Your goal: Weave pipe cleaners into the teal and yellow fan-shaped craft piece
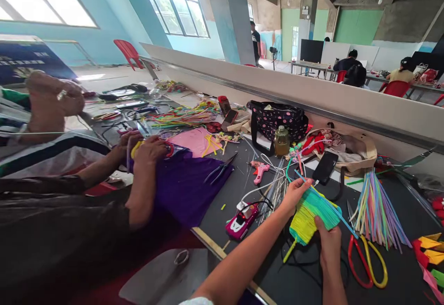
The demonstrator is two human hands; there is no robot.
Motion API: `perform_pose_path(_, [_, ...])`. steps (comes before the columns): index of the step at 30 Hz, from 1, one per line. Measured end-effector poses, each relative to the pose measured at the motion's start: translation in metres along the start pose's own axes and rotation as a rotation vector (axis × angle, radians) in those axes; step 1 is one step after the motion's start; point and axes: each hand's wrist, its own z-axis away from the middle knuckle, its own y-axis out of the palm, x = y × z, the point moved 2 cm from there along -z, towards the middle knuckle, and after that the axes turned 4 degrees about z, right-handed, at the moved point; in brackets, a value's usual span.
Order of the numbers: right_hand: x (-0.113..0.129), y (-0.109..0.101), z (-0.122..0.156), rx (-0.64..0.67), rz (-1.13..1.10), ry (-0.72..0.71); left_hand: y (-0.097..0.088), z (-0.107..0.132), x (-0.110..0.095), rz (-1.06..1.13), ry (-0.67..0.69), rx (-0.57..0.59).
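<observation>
My left hand pinches the upper edge of a woven straw piece, yellow at one end and teal at the other, held above the dark table. My right hand grips the same piece from below, fingers closed on its lower edge. A blue straw runs diagonally across the weave and sticks out at both ends. Red and yellow scissors lie just right of my right hand.
A bundle of coloured straws fans out at right. A black phone, pink glue gun, amber bottle, polka-dot bag and pliers lie beyond. A co-worker's hands work on purple fabric at left.
</observation>
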Motion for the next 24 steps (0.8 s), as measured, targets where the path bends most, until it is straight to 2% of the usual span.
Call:
perform_pose_path(5, [0.019,-0.014,-0.01,-0.16,-0.023,-0.187,0.015,-0.011,0.005,0.061,0.006,-0.082])
perform_pose_path(10, [0.055,-0.023,-0.02,-0.301,-0.015,-0.26,0.017,-0.014,0.006,0.043,0.042,-0.105])
perform_pose_path(15, [0.075,-0.013,-0.028,-0.268,0.067,-0.294,0.008,-0.006,0.006,0.086,0.089,-0.104])
perform_pose_path(19, [0.074,0.001,-0.028,-0.246,0.08,-0.282,-0.003,-0.001,0.003,0.143,0.097,-0.079])
perform_pose_path(24, [0.07,0.011,-0.023,-0.319,0.045,-0.298,-0.02,0.003,0.001,0.25,0.048,-0.07])
